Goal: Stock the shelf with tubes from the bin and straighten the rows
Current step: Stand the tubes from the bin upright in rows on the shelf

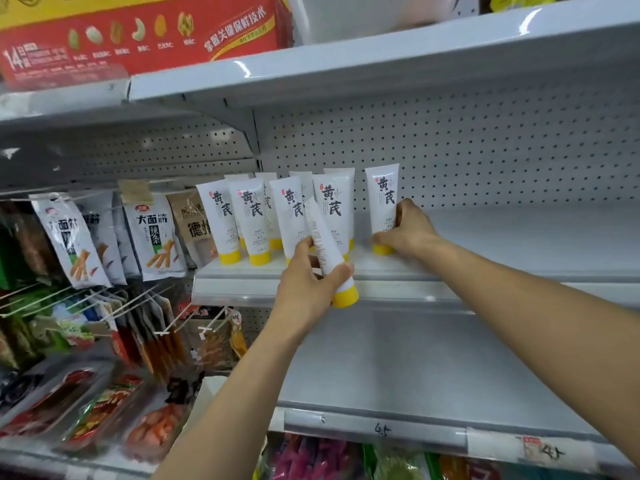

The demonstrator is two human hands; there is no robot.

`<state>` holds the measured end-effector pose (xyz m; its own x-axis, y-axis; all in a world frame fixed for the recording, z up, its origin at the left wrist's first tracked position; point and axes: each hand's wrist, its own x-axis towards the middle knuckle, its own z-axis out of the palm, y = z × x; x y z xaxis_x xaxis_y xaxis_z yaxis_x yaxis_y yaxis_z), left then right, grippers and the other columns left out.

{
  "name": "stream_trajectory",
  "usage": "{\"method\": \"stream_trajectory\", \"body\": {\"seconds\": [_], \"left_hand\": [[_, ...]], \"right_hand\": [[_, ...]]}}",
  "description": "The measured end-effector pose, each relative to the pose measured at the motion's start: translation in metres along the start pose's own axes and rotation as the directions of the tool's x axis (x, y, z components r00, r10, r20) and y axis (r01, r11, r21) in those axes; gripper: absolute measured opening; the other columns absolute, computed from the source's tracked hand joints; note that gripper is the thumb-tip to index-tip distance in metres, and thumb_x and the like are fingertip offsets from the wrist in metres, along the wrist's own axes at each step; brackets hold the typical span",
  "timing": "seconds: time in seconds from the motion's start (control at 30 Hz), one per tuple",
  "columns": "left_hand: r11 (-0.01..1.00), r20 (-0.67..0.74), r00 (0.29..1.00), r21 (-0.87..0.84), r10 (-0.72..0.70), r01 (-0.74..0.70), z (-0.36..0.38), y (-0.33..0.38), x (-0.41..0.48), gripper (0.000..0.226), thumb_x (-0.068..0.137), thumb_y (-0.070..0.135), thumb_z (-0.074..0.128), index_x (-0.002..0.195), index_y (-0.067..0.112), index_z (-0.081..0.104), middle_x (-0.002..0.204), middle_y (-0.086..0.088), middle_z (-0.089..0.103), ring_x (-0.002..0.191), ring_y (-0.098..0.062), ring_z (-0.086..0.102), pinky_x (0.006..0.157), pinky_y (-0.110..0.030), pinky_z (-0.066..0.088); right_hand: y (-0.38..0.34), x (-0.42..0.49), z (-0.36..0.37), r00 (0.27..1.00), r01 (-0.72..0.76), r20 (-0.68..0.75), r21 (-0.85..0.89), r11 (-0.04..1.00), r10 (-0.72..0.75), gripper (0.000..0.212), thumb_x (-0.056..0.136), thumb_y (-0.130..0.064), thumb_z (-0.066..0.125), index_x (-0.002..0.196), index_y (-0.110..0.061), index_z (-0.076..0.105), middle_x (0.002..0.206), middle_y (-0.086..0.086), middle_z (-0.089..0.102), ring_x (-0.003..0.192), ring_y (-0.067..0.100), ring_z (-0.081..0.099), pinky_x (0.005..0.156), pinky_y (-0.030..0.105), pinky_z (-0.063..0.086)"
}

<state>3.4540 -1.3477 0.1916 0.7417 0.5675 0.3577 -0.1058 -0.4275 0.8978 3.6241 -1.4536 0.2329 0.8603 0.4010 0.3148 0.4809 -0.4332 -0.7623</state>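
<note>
Spare tube [327, 251] is gripped, tilted, cap down, in left hand [308, 289] at shelf [485, 233] front edge. Rightmost tube [383, 206], at 2 o'clock, is clasped by right hand [407, 230]. Spare should be stood upright, label turned outward, in the gap between.

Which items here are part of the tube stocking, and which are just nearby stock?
Job:
left hand holding a tube
right hand on the end tube
standing tubes
shelf

Nearby only:
hanging snack packs
red box
lower shelf
</note>
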Motion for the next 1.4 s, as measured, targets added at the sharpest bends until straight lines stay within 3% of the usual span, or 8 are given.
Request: {"method": "stream_trajectory", "body": {"seconds": [0.4,0.53,0.63,0.73,0.83,1.03,1.2,1.4], "left_hand": [[0.999,0.034,0.999,-0.031,-0.013,0.014,-0.01,0.002,-0.002,0.063,0.084,0.03,0.073,0.139,0.028,0.041,0.118,0.004,0.062,0.093,-0.018,0.064,0.08,-0.039,0.058],[0.998,0.055,0.998,-0.06,-0.008,0.012,-0.014,0.008,-0.007,0.049,0.087,0.018,0.068,0.132,0.02,0.049,0.114,-0.002,0.063,0.088,-0.017,0.063,0.069,-0.028,0.056],[0.989,0.08,0.997,-0.147,-0.013,0.024,-0.013,0.019,-0.012,0.031,0.088,0.007,0.059,0.119,0.013,0.056,0.107,-0.005,0.065,0.092,-0.017,0.063,0.067,-0.028,0.059],[0.968,0.121,0.992,-0.24,-0.041,0.069,-0.01,0.031,-0.016,0.027,0.087,0.003,0.054,0.111,0.014,0.058,0.1,-0.003,0.067,0.091,-0.016,0.064,0.071,-0.043,0.061],[0.964,0.167,0.985,-0.249,-0.055,0.096,-0.006,0.039,-0.019,0.032,0.084,0.001,0.052,0.113,0.013,0.058,0.106,-0.009,0.067,0.091,-0.019,0.066,0.069,-0.043,0.061],[0.97,0.245,0.969,-0.222,-0.043,0.099,0.001,0.046,-0.026,0.028,0.086,0.002,0.052,0.111,0.01,0.06,0.099,-0.003,0.07,0.082,-0.011,0.069,0.067,-0.035,0.06],[0.984,0.142,0.985,0.135,0.098,-0.118,-0.002,0.033,-0.021,0.03,0.092,0.024,0.059,0.122,0.022,0.057,0.11,0.003,0.063,0.092,-0.01,0.059,0.08,-0.026,0.05],[0.824,0.092,0.988,0.546,0.123,-0.153,-0.01,0.015,-0.02,0.038,0.089,0.044,0.055,0.125,0.033,0.054,0.1,0.015,0.064,0.098,-0.015,0.061,0.088,-0.04,0.051]], "right_hand": [[-0.003,-0.004,-0.005,0.996,-0.086,0.006,-0.035,0.996,0.086,0.062,0.083,-0.016,0.071,0.132,-0.004,0.034,0.108,0.006,0.049,0.102,0.027,0.056,0.075,0.031,0.042],[-0.009,-0.029,-0.013,0.989,0.082,-0.128,0.054,0.995,-0.075,0.023,0.087,-0.008,0.058,0.109,-0.012,0.054,0.097,0.003,0.056,0.089,0.019,0.055,0.066,0.023,0.044],[-0.022,-0.06,-0.019,0.972,0.164,0.136,0.196,0.967,-0.192,0.019,0.087,0.0,0.056,0.086,-0.016,0.065,0.081,0.003,0.064,0.074,0.015,0.058,0.062,0.022,0.045],[-0.032,-0.086,-0.026,0.82,0.093,0.53,0.25,0.964,-0.217,0.025,0.089,0.0,0.054,0.107,-0.009,0.069,0.102,0.014,0.071,0.085,0.015,0.062,0.078,0.031,0.052],[-0.03,-0.093,-0.031,0.72,0.048,0.647,0.314,0.948,-0.251,0.026,0.089,-0.004,0.058,0.111,-0.013,0.067,0.106,0.011,0.07,0.091,0.016,0.063,0.082,0.032,0.051],[-0.018,-0.096,-0.036,0.758,0.065,0.603,0.31,0.949,-0.249,0.03,0.088,-0.003,0.062,0.116,-0.011,0.065,0.101,0.007,0.071,0.084,0.012,0.064,0.069,0.026,0.05],[-0.014,-0.086,-0.04,0.91,0.067,0.375,0.287,0.956,-0.176,0.036,0.08,-0.008,0.073,0.114,-0.008,0.062,0.107,0.013,0.071,0.083,0.017,0.062,0.065,0.027,0.046],[-0.009,-0.065,-0.034,0.993,0.078,0.071,0.223,0.972,-0.096,0.035,0.075,-0.013,0.079,0.103,-0.013,0.058,0.098,0.004,0.068,0.085,0.018,0.065,0.071,0.031,0.055]]}}
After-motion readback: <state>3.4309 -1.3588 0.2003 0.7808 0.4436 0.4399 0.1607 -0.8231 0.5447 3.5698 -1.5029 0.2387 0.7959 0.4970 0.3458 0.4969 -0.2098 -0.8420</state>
